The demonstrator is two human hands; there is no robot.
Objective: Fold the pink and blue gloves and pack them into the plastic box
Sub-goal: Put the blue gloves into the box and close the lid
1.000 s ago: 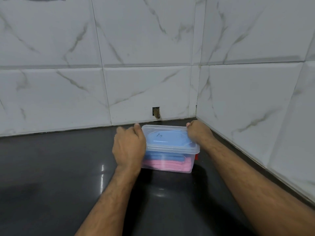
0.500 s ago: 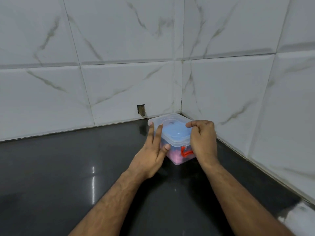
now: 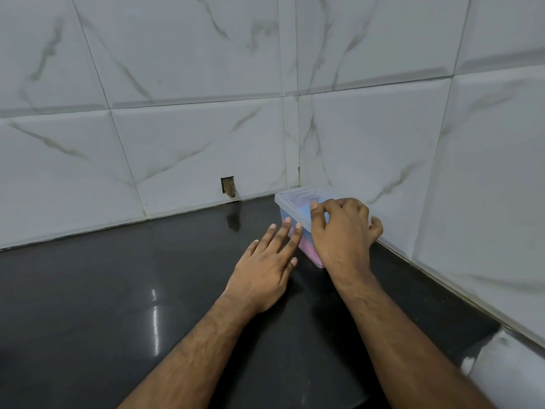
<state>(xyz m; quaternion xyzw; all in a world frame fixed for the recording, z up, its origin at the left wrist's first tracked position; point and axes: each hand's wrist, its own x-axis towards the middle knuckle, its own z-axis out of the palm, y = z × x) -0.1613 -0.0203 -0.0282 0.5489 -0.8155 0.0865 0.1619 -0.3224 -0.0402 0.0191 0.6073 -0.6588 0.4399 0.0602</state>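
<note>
Since the earlier frames the plastic box (image 3: 295, 219) has travelled from the open counter toward the corner of the tiled walls and turned, so that one long side now faces left; the left hand (image 3: 265, 267) has come off its wall and the right hand (image 3: 342, 231) has moved over the lid. Fingers of the left hand (image 3: 284, 234) lie straight and slightly spread, holding nothing; the tips of two appear to touch or nearly touch the box's near side, though contact cannot be confirmed. Fingers of the right hand (image 3: 320, 215) are curled over the lid's (image 3: 298, 199) near edge, thumb hooked toward the far right side, gripping the closed box. Through the translucent wall a blue layer sits above a pink layer, read as the folded gloves (image 3: 306, 246) already packed. The box rests on the dark glossy counter (image 3: 118, 290), close to the right wall (image 3: 442, 172) and near a small cut-out in the back wall (image 3: 228, 186). Handling judgement: the box is likely light, its thin walls and lid stiff but flexible, and apt to slide on the polished surface; soft contents add little weight and cannot break. The best hold is probably across opposite sides below the lid rim, or flat pressure on the lid corners to seat it.
</note>
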